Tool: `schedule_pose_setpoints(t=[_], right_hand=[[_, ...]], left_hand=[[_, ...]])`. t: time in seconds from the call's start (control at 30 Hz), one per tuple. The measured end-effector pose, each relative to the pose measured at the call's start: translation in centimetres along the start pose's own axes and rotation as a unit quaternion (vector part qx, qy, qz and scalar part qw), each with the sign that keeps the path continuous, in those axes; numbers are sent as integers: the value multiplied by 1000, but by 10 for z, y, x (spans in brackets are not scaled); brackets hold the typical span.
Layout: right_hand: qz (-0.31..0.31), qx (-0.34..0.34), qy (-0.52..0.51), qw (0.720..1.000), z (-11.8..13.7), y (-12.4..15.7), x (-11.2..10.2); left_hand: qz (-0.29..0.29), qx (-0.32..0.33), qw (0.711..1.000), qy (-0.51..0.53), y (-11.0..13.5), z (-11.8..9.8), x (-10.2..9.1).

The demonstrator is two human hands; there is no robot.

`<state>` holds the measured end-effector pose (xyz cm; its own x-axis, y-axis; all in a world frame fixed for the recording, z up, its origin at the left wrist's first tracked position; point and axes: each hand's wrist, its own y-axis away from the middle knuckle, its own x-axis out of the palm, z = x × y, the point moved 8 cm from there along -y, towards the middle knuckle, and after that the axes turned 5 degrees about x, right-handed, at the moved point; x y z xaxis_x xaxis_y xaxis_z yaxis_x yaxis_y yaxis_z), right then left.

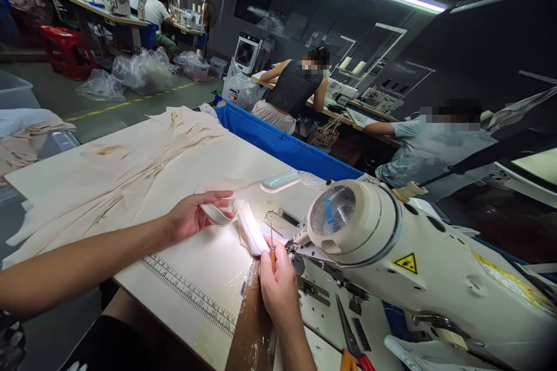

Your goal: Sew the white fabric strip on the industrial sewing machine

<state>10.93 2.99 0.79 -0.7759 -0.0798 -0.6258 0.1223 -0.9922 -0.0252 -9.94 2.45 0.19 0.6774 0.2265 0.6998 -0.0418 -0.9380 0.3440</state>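
My view puts the sewing machine (343, 217) just right of the right fingers (284, 256). I judge the white cloth strip (250, 229) light, soft and limp, apt to crease, best pinched near its edges. It stretches between both sets: one looped end is held loosely in the left fingers (221, 195), and its lower end meets the right fingers, which grip a slim wooden-handled pick (272, 259).

I see the person in black clothing (115, 345) across the lap, just below the near edge of the desk (204, 258), a small white marking (78, 366) low on it, dark pale-patched cloth (11, 342) left of that desk, and the left hand (194, 217), right hand (279, 272) and forearms (87, 258) all bare above it.
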Motion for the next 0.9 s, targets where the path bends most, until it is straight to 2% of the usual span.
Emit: schedule_pose_setpoints(t=[0.47, 0.53, 0.63, 0.73, 0.8, 0.9], right_hand=[[14, 6, 32, 999, -2, -2, 3], [-8, -34, 47, 998, 1, 2, 2], [-69, -160, 96, 980, 20, 20, 0], [-102, -244, 129, 956, 38, 40, 0], [-117, -254, 114, 953, 43, 47, -3], [-140, -262, 55, 953, 41, 47, -9]], left_hand=[[14, 19, 1000, -13, 0, -1, 0], [16, 20, 999, -31, 0, 0, 0], [9, -6, 996, -89, -5, 7, 3], [4, -34, 979, -199, -21, 18, 17], [5, -31, 964, -262, -40, 23, 35], [9, 7, 958, -286, -77, 18, 72]])
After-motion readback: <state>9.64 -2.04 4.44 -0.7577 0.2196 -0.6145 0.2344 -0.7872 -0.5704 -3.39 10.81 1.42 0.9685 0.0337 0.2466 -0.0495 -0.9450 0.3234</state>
